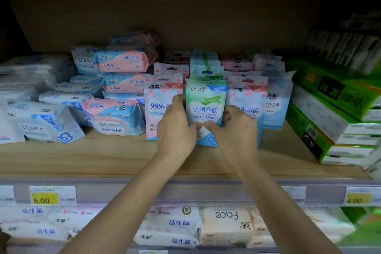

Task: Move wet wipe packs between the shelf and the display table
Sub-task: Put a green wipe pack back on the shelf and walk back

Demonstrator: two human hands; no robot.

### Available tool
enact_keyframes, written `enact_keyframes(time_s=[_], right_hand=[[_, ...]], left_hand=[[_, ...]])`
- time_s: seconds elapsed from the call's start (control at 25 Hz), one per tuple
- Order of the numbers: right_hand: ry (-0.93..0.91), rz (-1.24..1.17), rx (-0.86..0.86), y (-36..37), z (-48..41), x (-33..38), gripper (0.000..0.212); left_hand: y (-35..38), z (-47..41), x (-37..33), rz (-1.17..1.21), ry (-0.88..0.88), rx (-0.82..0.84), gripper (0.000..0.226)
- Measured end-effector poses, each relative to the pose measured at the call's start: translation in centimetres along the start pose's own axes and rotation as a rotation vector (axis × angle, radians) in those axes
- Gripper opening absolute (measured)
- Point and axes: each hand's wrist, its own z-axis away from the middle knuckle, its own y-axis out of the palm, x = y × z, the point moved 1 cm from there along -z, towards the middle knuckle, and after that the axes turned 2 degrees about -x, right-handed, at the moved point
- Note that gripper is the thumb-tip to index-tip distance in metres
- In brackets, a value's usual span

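A green and blue wet wipe pack (205,102) stands upright at the front of its row on the wooden shelf (115,156). My left hand (176,128) grips its left edge and my right hand (237,130) grips its right edge, thumbs meeting on its front. More green packs (203,66) stand in a row behind it. A pink pack (158,101) stands to its left and another pink pack (250,97) to its right, both upright and partly hidden by my hands.
Larger pink wipe packs (121,62) and blue-white ones (47,123) are piled on the left. Green tissue boxes (334,113) are stacked on the right. A price rail (185,192) with a yellow 6.00 tag (44,199) runs below, over a lower shelf of tissue packs (224,225).
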Motion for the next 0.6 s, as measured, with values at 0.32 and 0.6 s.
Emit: enact_keyframes(time_s=[0.32,0.6], right_hand=[[-0.086,0.090,-0.032,0.3,0.4,-0.2,0.035],[-0.047,0.206,-0.040,0.3,0.4,0.4,0.034]], left_hand=[[-0.1,0.4,0.4,-0.177,0.053,-0.081,0.054],[0.2,-0.7,0.2,-0.289,0.055,-0.051,0.049]])
